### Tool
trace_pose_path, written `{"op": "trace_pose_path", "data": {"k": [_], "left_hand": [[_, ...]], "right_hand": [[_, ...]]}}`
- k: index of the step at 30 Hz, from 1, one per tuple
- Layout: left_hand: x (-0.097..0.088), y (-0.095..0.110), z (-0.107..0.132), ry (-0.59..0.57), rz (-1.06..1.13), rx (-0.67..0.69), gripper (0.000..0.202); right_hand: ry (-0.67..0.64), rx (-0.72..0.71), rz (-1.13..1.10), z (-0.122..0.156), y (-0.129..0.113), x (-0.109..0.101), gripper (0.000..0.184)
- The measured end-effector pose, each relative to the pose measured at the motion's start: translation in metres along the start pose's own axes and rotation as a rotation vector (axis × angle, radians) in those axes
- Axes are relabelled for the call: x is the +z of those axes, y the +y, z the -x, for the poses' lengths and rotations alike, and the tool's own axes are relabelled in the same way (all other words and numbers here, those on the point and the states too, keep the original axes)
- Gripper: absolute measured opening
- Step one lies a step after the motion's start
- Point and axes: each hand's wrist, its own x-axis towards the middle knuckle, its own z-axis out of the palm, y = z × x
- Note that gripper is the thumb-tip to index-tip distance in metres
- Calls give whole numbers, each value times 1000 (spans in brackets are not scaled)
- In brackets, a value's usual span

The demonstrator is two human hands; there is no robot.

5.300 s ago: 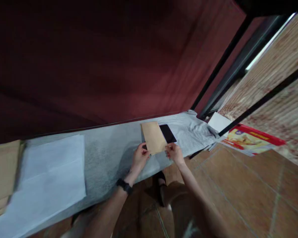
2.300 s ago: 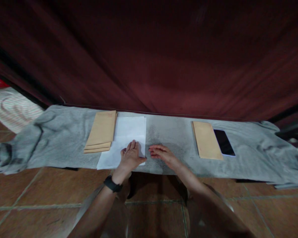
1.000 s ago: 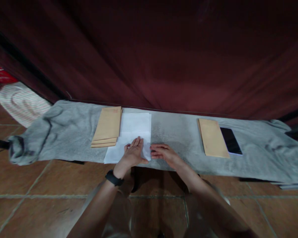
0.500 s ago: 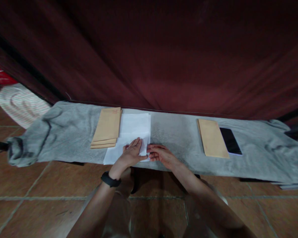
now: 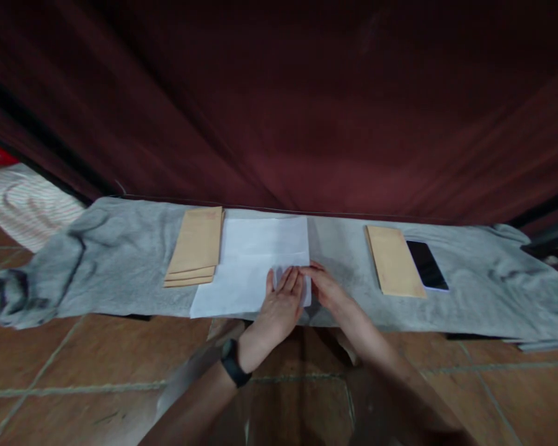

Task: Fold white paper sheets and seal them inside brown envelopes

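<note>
Brown envelopes (image 5: 196, 240) overlap the white paper (image 5: 258, 244) under the left hand (image 5: 281, 308).

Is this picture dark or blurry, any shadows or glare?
Head view: dim, the dark red fabric curtain nearly black up top; same view: soft shadow on the white rectangular paper by the bare left hand; same view again: fine detail soft, no strong glare on the flat black-screened phone.

On my feed, rectangular white paper (image 5: 265, 238) lies on grey cloth (image 5: 339, 248) between flat tan paper envelopes (image 5: 196, 238), left, and a second tan stack (image 5: 395, 260), right, beside a black rectangular phone (image 5: 428, 265).
</note>
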Motion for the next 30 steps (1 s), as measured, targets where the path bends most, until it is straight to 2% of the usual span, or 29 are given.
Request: {"op": "trace_pose_path", "data": {"k": [2,4,6,10,12,15,18,23,25,28,30], "left_hand": [[0,5,-5,-39,121,59,73],[-1,3,-11,-25,230,61,79],[-3,-4,-19,45,291,-13,73],[1,-28,-36,169,295,-243,66],[5,-35,-44,172,288,-308,63],[11,-36,-53,133,274,-317,61],[17,-26,-60,98,223,-285,61],[28,-7,-72,83,74,-260,57],[33,0,-75,105,19,-219,57],[41,9,-81,118,-23,-119,58],[47,14,-86,112,-22,-60,58]], "right_hand": [[43,-7,-15,1,-10,-16,30],[132,2,-8,3,-20,-32,32],[182,39,29,7,-29,-49,33],[278,100,104,15,-39,-82,31],[299,116,144,21,-39,-95,30],[257,120,188,27,-36,-110,32],[267,72,291,28,-33,-118,30],[386,-33,660,24,-31,-121,24],[447,-67,835,26,-31,-121,33],[540,-166,1233,33,-31,-118,49],[520,-296,1391,33,-31,-113,50]]}}
